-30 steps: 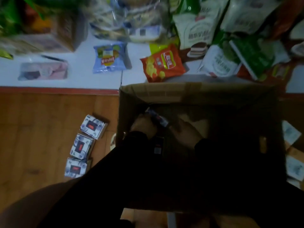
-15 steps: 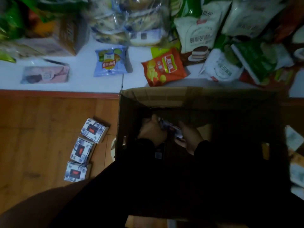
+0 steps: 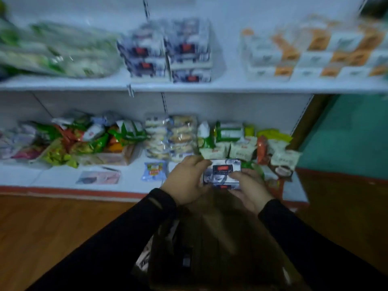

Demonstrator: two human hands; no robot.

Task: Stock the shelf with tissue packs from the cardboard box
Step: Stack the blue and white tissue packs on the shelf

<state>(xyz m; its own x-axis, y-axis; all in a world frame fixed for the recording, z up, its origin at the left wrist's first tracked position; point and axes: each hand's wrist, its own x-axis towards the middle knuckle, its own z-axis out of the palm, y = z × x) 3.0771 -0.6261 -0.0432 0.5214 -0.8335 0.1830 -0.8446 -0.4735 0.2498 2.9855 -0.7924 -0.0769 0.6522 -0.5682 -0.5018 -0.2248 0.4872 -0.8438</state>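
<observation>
Left hand [image 3: 185,181] and right hand [image 3: 248,186] both closed around one tissue pack [image 3: 223,173], gripping its two ends; pack held in air above cardboard box [image 3: 212,244], in front of lower shelf [image 3: 63,177]. Pack underside hidden by fingers. Box dim, motion-blurred, contents unreadable, lower part cut off by frame edge. Black sleeves [image 3: 117,238] cover both forearms. Stacked tissue packs [image 3: 168,53] on upper shelf [image 3: 231,86], blurred, count unclear. Snack bags [image 3: 88,139] crowd lower shelf, labels illegible.
</observation>
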